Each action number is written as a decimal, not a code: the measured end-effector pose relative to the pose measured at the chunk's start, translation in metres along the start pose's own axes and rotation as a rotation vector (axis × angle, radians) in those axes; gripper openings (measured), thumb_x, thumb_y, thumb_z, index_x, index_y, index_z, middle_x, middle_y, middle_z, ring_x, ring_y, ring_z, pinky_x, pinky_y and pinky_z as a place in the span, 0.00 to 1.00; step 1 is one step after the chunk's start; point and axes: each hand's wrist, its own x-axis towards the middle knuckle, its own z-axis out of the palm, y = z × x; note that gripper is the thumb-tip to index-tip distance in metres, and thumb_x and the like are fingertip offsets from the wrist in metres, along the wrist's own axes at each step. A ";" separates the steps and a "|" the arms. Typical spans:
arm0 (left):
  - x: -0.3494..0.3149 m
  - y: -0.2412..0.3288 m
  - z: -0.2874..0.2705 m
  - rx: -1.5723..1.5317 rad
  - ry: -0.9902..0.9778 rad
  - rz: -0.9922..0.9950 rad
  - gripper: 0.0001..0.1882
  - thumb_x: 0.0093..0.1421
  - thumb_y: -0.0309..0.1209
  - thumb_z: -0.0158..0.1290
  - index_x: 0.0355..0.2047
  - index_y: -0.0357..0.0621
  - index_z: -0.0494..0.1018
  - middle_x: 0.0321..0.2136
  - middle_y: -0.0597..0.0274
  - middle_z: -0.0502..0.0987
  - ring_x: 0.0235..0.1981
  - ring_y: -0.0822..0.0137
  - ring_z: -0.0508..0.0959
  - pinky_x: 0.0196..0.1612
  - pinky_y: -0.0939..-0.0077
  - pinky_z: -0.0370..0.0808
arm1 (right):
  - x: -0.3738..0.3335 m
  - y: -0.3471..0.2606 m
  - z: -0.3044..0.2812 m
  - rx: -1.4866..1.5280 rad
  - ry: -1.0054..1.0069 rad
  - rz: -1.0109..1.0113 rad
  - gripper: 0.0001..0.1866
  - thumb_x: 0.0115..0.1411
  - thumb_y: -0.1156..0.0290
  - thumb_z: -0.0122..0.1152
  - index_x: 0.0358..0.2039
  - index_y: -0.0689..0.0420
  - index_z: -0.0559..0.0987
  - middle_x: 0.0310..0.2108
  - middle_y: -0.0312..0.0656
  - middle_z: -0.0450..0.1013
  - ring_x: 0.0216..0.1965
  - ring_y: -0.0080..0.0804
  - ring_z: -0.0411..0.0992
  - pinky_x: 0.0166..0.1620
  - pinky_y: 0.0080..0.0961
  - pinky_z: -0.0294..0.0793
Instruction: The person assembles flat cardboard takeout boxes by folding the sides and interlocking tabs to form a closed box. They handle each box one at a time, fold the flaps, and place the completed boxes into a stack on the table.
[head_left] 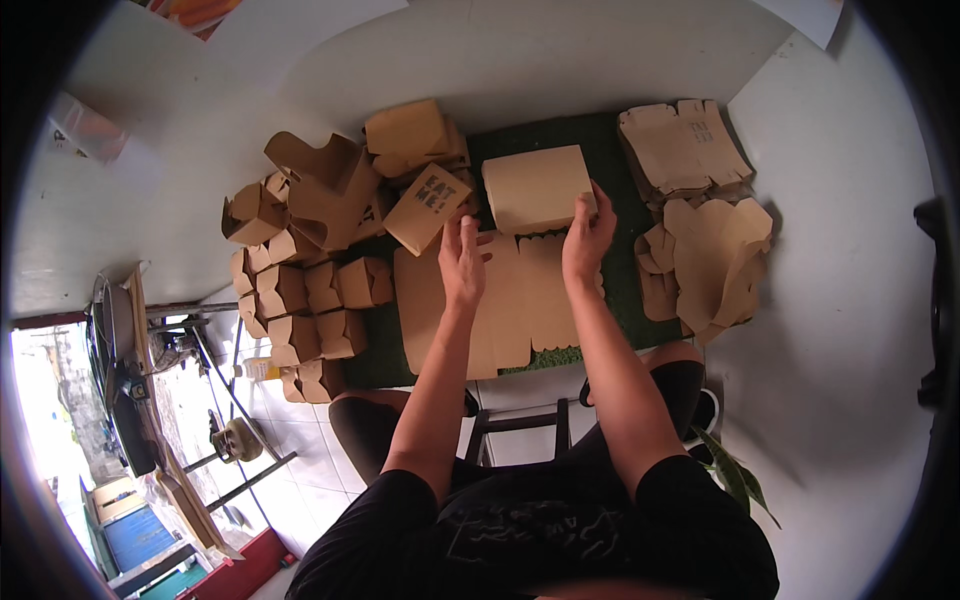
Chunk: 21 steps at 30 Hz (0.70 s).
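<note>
A plain brown box sits at the top middle of the green grass-like mat, its lid side apparently closed. The step in hand looks like steadying or setting down this folded box; the next move would seem to call for keeping its corner square and bringing the free hand to the opposite side.

The right hand pinches the box's near right corner, thumb on the front face and fingers curled round the side. The left hand is open and empty, fingers parted and palm turned inward, near the box's left side but apart from it. It lies just beside a tilted printed box; whether they touch, I cannot tell. Both forearms reach forward over flat cardboard on the mat.

Farther left stand an open box and a cluster of small boxes. To the right lie a stack of flattened cartons and, nearer, some loose cardboard pieces.
</note>
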 end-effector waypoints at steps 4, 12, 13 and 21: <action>0.006 0.002 0.021 0.055 -0.055 0.063 0.39 0.81 0.51 0.59 0.83 0.45 0.64 0.61 0.49 0.81 0.55 0.61 0.87 0.52 0.64 0.85 | -0.001 -0.002 0.009 0.029 -0.010 -0.006 0.28 0.82 0.50 0.61 0.71 0.57 0.81 0.66 0.54 0.76 0.67 0.50 0.70 0.71 0.46 0.71; 0.037 -0.009 0.051 0.381 0.067 0.256 0.42 0.80 0.45 0.62 0.84 0.42 0.59 0.59 0.38 0.81 0.47 0.51 0.88 0.54 0.58 0.85 | 0.031 0.020 0.034 0.046 -0.079 -0.010 0.30 0.79 0.52 0.65 0.73 0.57 0.80 0.68 0.54 0.76 0.70 0.52 0.69 0.72 0.49 0.70; 0.037 -0.011 0.058 0.428 0.114 0.311 0.41 0.80 0.44 0.61 0.84 0.40 0.58 0.57 0.39 0.82 0.47 0.52 0.88 0.52 0.56 0.85 | 0.034 0.024 0.040 0.044 -0.072 -0.028 0.30 0.79 0.51 0.65 0.73 0.57 0.80 0.67 0.55 0.76 0.70 0.52 0.69 0.72 0.49 0.70; 0.043 -0.006 0.070 0.392 0.012 0.243 0.42 0.80 0.37 0.59 0.88 0.57 0.53 0.60 0.28 0.76 0.59 0.34 0.81 0.64 0.44 0.79 | 0.040 0.045 0.064 -0.188 -0.038 -0.150 0.30 0.81 0.50 0.63 0.72 0.57 0.79 0.63 0.57 0.78 0.66 0.58 0.72 0.70 0.53 0.71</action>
